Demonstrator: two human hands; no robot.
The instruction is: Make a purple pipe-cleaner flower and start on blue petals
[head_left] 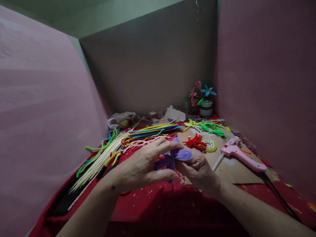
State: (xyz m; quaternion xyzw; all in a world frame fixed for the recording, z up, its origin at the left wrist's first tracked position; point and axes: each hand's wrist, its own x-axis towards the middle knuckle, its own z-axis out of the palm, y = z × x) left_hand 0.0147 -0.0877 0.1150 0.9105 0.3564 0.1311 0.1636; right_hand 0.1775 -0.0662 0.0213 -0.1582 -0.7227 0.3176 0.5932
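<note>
The purple flower (183,154), held between the hands above the cloth (138,205), appears petal-complete; stem fitting unconfirmed. The right hand (198,168) grips it, while the left hand (144,161) curves around the petals, its hold obscured. Blue flower (208,91) above jar (206,108), seating unclear; bag (118,118) contains a yellowish item (124,123).

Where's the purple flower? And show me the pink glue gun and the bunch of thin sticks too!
Purple flower (182,154): head view, on its right-hand petal.
Pink glue gun (244,158): head view, on its handle.
Bunch of thin sticks (100,160): head view, about halfway along.
</note>
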